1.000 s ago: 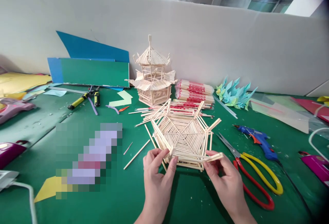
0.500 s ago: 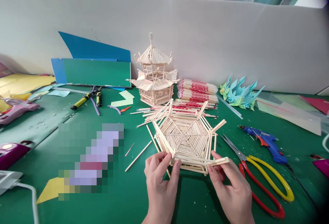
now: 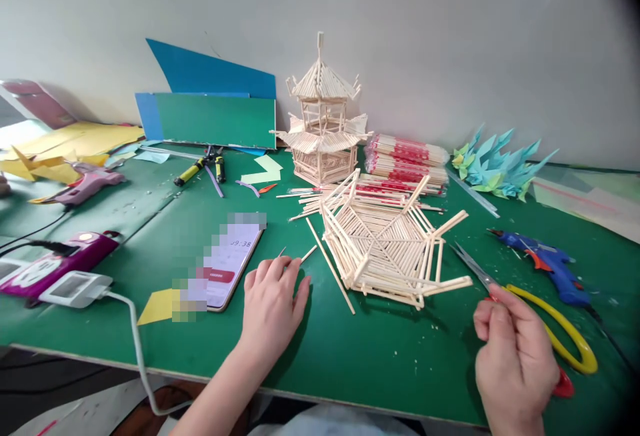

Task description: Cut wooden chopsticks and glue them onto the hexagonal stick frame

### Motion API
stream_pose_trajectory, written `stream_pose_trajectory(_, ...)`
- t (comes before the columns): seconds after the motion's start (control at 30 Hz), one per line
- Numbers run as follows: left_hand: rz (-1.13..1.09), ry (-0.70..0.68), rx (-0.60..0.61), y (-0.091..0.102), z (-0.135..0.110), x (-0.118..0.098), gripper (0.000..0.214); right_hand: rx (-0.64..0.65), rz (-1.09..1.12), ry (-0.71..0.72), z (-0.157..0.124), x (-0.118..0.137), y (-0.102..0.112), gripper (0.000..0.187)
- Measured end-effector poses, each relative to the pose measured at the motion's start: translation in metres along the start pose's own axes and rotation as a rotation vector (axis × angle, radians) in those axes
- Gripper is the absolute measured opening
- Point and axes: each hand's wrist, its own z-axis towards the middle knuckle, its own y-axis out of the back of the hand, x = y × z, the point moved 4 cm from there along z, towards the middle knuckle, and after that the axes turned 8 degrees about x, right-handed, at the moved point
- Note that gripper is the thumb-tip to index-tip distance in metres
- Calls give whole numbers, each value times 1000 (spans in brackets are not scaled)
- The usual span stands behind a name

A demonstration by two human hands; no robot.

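Observation:
My left hand (image 3: 273,299) lies low over a short loose wooden stick (image 3: 309,253) and covers part of it; the thumb is apart from the fingers. My right hand (image 3: 515,349) is closed on the red handle of a pair of scissors (image 3: 483,277), which lie on the table with their blades toward the stick frame and the yellow handle to the right. Between both hands, untouched, stands a six-sided frame of wooden sticks (image 3: 385,243) with a radial pattern inside and ends jutting from its corners. A longer loose stick (image 3: 331,267) lies at its left.
Behind stand a stick pagoda (image 3: 325,136) and bagged stick bundles (image 3: 407,156). A blue glue gun (image 3: 545,266) and folded blue paper (image 3: 505,163) are at right. To the left are a phone (image 3: 230,269), a purple power strip (image 3: 65,266), pliers (image 3: 200,168) and a pink glue gun (image 3: 90,186).
Both hands have let go of the stick frame, which rests on the table. My left hand moved left onto the short stick; my right hand moved right onto the scissors. The view tilted down and left.

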Motion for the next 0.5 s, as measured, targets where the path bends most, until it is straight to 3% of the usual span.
stream_pose_trajectory(0.13,109,-14,100,1,2,5,19,-68,-21,67,0,0,0,32)
stream_pose_trajectory(0.27,139,-37,153,-3,3,8,29,-57,10,72,0,1,0,34)
stream_pose_trajectory(0.5,3,6,87,7,-5,16,28,-38,47,71,-1,5,-1,37)
